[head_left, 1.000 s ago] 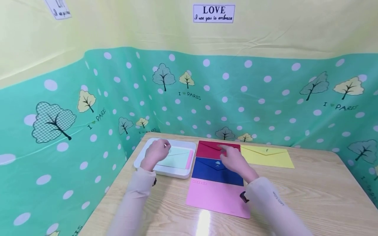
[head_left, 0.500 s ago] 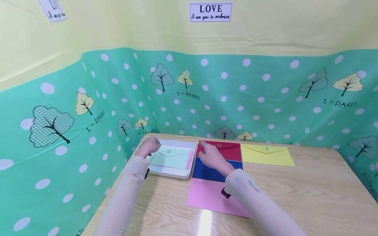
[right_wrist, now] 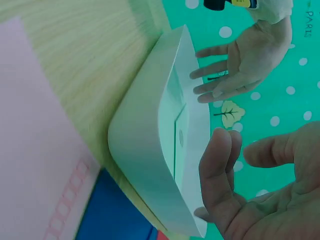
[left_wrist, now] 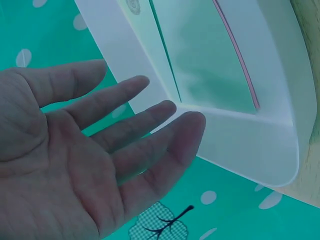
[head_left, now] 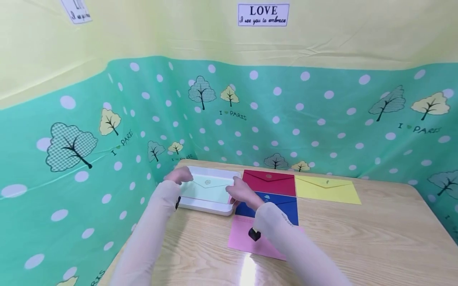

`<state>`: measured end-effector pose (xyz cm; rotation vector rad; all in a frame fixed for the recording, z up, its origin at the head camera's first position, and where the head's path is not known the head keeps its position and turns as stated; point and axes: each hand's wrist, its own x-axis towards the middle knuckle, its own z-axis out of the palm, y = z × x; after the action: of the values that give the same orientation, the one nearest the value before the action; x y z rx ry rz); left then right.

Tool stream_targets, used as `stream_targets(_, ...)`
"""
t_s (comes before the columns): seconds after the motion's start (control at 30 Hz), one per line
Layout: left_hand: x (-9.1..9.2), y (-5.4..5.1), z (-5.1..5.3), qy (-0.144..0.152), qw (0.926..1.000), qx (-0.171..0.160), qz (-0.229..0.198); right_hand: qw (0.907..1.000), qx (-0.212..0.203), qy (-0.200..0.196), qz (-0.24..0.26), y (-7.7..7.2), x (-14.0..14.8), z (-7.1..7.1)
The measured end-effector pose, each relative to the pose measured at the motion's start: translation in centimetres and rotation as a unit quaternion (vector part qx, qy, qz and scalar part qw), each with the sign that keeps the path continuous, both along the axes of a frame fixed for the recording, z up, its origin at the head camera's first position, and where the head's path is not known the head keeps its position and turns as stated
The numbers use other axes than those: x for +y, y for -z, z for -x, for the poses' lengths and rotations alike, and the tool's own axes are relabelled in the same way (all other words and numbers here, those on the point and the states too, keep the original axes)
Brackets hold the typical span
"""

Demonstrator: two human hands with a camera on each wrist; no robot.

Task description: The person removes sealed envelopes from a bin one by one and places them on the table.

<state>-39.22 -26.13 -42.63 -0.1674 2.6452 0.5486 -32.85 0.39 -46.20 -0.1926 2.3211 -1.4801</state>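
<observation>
A white tray [head_left: 211, 207] sits at the table's far left, with a mint-green envelope [head_left: 211, 193] lying in it. A pink edge shows beneath that envelope. My left hand [head_left: 180, 174] is at the tray's left end. In the left wrist view, the fingers of the left hand [left_wrist: 105, 145] are spread and nearly straight beside the tray's wall [left_wrist: 235, 142], holding nothing. By the tray's right end is my right hand [head_left: 244, 193]. The right wrist view shows the right hand [right_wrist: 250, 185] with loosely bent fingers near the tray's rim; nothing is between them, and contact is unclear.
Right of the tray, a red envelope [head_left: 268, 182], a blue envelope [head_left: 286, 206] and a pink envelope [head_left: 243, 240] lie in a column. A yellow envelope [head_left: 329, 190] lies beside the red one. A patterned cloth [head_left: 286, 111] hangs behind and left of the wooden table [head_left: 358, 238].
My right hand has moved left from over the red envelope to the tray's right end. My left hand has drawn back from above the mint envelope to the tray's left end.
</observation>
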Motion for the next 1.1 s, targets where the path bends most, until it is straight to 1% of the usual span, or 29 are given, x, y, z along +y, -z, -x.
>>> stream_targets(0.1,-0.1,0.2,0.5,-0.001,0.9998,-0.018,0.005,0.9996,-0.024,-0.001,0.017,0.4,-0.3,0.1)
stream_targets(0.23,-0.5,0.8,1.1,-0.005,0.9988,-0.040,0.027,0.9988,-0.043,-0.009,0.021,1.0,-0.8,0.1)
stream_targets(0.33,-0.7,1.3,1.3,-0.009,0.9982,-0.050,0.033,0.9983,-0.051,-0.018,0.019,1.3,-1.2,0.2)
stream_targets(0.4,-0.8,1.6,1.3,-0.013,0.9984,-0.049,0.025,0.9982,-0.053,-0.021,0.016,1.3,-1.4,0.3)
stream_targets(0.47,-0.8,1.8,1.3,-0.010,0.9986,-0.048,0.017,0.9981,-0.056,-0.022,0.011,1.4,-1.5,0.3)
stream_targets(0.6,-0.6,2.3,1.4,-0.010,0.9983,-0.057,-0.006,0.9975,-0.066,-0.023,0.007,1.7,-1.6,0.3)
stream_targets(0.7,-0.6,2.7,1.6,0.003,0.9982,-0.060,-0.010,0.9973,-0.069,-0.025,0.009,1.9,-1.7,0.2)
stream_targets(0.83,-0.6,2.8,1.7,0.017,0.9983,-0.054,-0.010,0.9970,-0.071,-0.023,0.019,2.0,-1.8,0.1)
stream_targets(0.87,-0.5,2.8,1.7,0.016,0.9984,-0.054,-0.010,0.9968,-0.074,-0.022,0.023,2.0,-1.9,0.1)
stream_targets(1.0,-0.5,2.7,1.3,-0.020,0.9974,-0.058,-0.039,0.9960,-0.083,-0.011,0.031,1.9,-2.0,0.1)
stream_targets(1.07,-0.5,2.7,1.1,-0.039,0.9958,-0.060,-0.057,0.9963,-0.080,-0.005,0.033,1.9,-2.0,0.0)
stream_targets(1.1,-0.5,2.7,1.0,-0.042,0.9954,-0.060,-0.062,0.9968,-0.073,-0.003,0.032,1.8,-2.0,0.0)
